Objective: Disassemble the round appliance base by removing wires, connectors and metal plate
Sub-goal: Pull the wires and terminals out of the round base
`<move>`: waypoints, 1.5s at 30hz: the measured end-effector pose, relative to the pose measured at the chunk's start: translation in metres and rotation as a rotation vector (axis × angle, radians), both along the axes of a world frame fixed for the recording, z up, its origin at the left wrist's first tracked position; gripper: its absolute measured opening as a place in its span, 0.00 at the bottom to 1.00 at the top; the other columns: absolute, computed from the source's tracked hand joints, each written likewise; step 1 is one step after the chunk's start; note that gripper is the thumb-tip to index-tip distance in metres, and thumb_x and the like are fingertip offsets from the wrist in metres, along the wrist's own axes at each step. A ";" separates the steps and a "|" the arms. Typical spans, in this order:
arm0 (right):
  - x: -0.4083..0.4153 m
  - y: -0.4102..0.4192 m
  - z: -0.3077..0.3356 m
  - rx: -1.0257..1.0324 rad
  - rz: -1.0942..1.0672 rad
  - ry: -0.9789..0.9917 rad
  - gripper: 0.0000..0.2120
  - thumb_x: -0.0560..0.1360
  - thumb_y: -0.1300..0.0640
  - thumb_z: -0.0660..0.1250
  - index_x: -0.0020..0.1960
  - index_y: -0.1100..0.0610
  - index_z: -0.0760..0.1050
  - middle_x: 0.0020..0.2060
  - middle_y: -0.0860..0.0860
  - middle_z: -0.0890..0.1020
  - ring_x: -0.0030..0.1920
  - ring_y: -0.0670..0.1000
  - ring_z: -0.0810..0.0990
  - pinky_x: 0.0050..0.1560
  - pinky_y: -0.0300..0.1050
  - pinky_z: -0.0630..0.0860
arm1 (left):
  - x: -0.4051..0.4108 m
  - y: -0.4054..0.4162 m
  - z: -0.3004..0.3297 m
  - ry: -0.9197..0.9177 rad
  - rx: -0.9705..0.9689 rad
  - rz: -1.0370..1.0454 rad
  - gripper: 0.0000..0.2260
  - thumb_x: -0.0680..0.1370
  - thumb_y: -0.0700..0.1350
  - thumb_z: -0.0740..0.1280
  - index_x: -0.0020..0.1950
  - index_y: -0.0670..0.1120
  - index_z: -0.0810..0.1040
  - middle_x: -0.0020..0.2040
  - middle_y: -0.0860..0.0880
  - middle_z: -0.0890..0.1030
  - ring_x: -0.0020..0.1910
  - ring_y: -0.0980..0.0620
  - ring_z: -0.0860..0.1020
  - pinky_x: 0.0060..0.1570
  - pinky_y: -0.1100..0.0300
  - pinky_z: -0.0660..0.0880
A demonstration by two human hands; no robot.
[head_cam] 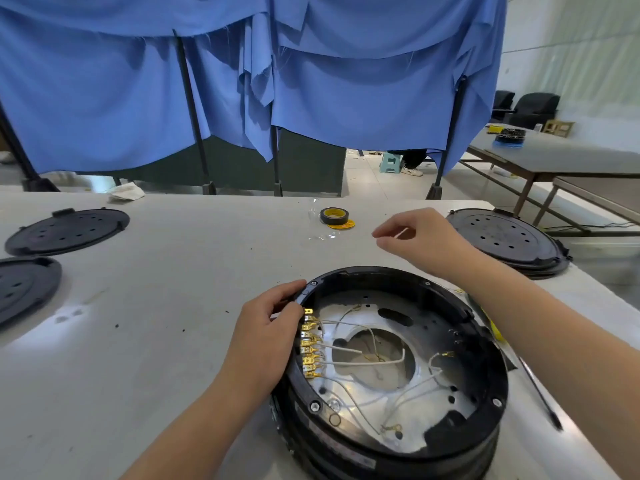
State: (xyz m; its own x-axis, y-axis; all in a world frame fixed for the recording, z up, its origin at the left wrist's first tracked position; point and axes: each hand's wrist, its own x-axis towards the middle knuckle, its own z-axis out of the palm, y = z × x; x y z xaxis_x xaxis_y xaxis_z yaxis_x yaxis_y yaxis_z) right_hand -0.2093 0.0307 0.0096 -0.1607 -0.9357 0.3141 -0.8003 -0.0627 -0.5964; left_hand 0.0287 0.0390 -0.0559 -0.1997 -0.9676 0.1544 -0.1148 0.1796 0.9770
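Observation:
The round black appliance base [485, 344] lies open on the table in front of me. Inside it sits a shiny metal plate [349, 396] with a large centre hole, crossed by thin white wires [374, 363]. A row of gold connectors [309, 344] lines the left inner wall. My left hand [266, 337] grips the left rim beside those connectors, fingers curled over the edge. Beyond the base, my right hand [420, 239] hovers above the table and pinches a thin white wire piece between thumb and fingertips.
Two black round covers [67, 230] lie at the far left, another black cover [507, 239] at the right. A roll of black tape [334, 215] sits at the back middle. A dark pen-like tool [540, 393] lies right of the base. Blue curtains hang behind.

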 end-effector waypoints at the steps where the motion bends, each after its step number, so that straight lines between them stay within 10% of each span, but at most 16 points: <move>1: 0.014 0.007 0.005 0.004 0.045 0.009 0.04 0.75 0.54 0.69 0.47 0.47 0.82 0.40 0.40 0.81 0.38 0.37 0.78 0.33 0.24 0.69 | 0.000 0.000 0.000 -0.001 0.000 -0.003 0.16 0.77 0.37 0.62 0.56 0.53 0.81 0.49 0.59 0.83 0.43 0.66 0.80 0.35 0.77 0.71; 9: 0.086 0.039 -0.009 0.195 0.333 0.043 0.04 0.72 0.54 0.69 0.43 0.51 0.83 0.36 0.44 0.84 0.38 0.40 0.80 0.40 0.34 0.77 | 0.000 -0.003 -0.001 -0.019 -0.032 -0.012 0.17 0.77 0.36 0.60 0.58 0.52 0.81 0.54 0.57 0.82 0.54 0.62 0.78 0.51 0.68 0.73; 18: 0.090 0.044 -0.018 0.267 0.413 -0.051 0.11 0.69 0.59 0.65 0.45 0.49 0.84 0.37 0.47 0.85 0.39 0.48 0.82 0.40 0.43 0.79 | -0.001 -0.005 -0.002 0.005 -0.041 -0.012 0.17 0.77 0.35 0.59 0.57 0.51 0.81 0.50 0.60 0.82 0.49 0.67 0.79 0.44 0.77 0.73; 30: 0.091 0.043 -0.018 0.226 0.396 -0.002 0.03 0.71 0.51 0.73 0.43 0.49 0.84 0.36 0.43 0.84 0.37 0.39 0.79 0.36 0.30 0.73 | -0.001 -0.005 -0.002 0.021 -0.022 -0.005 0.17 0.77 0.35 0.59 0.58 0.50 0.81 0.51 0.58 0.82 0.51 0.62 0.80 0.47 0.71 0.75; 45: 0.098 0.045 -0.015 0.163 0.390 0.224 0.07 0.73 0.52 0.71 0.37 0.46 0.76 0.36 0.45 0.81 0.39 0.45 0.78 0.43 0.47 0.77 | -0.001 -0.005 0.001 0.003 -0.042 -0.010 0.19 0.76 0.31 0.58 0.60 0.45 0.80 0.53 0.53 0.82 0.54 0.60 0.78 0.51 0.72 0.74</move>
